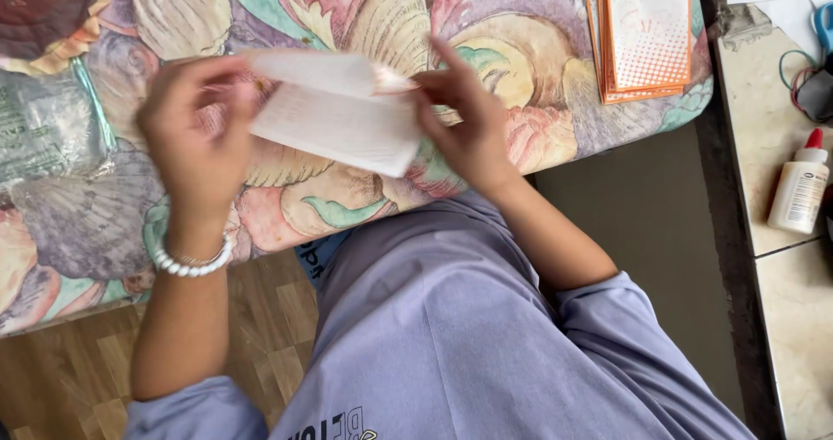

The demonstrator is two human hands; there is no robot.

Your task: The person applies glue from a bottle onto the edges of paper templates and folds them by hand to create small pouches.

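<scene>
Open shell-patterned table (521,49) lies between the folded paper (338,114) and the orange card stack (646,32) far right. A plastic bag (43,132) crowds the left; a glue bottle (800,188) stands right.

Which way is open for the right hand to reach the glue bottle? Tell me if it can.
Probably yes. The right hand holds the white paper with the left hand; the glue bottle lies to its right on the pale ledge, nothing between.
</scene>
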